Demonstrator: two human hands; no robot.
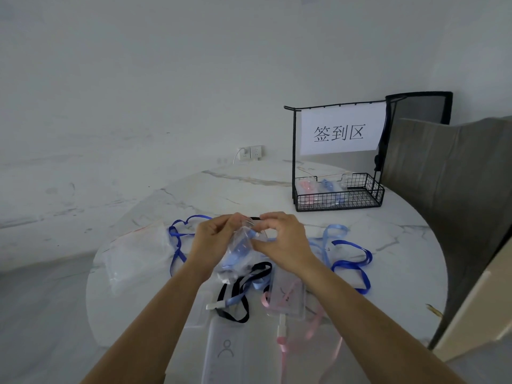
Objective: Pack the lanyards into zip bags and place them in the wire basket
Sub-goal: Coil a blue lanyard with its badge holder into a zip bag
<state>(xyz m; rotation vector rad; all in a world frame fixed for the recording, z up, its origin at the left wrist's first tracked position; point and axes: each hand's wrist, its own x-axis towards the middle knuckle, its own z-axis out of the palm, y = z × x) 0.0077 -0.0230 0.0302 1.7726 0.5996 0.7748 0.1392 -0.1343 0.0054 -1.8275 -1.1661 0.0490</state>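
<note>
Above the middle of the round marble worktop (249, 195) you hold a clear zip bag (245, 232) with both hands. Your left hand (213, 239) has its fingers curled round the upper part of the bag, and your right hand (282, 242) pinches the top edge of the bag between thumb and fingers. Inside the bag is a folded light blue lanyard (234, 257); the bottom of the bag hangs down close to the worktop.

The wire basket (379, 194) stands at the far right of the worktop, well apart from your hands. It already has packed bags (307, 189) in it, with pink and blue contents. A white paper sign (340, 131) with printed characters hangs on the black frame above it.

On the worktop more lanyards lie loose. One dark blue lanyard (180, 234) is to the left of your hands, and a second dark blue one (352, 261) lies to the right, beside a pale blue ribbon (329, 236). A black lanyard (241, 295) lies under your wrists, and a pink lanyard (282, 350) with a clear card holder (288, 295) is just beside it. A pile of empty clear bags (138, 253) rests at the left edge. A grey chair (443, 176) stands at the right.
</note>
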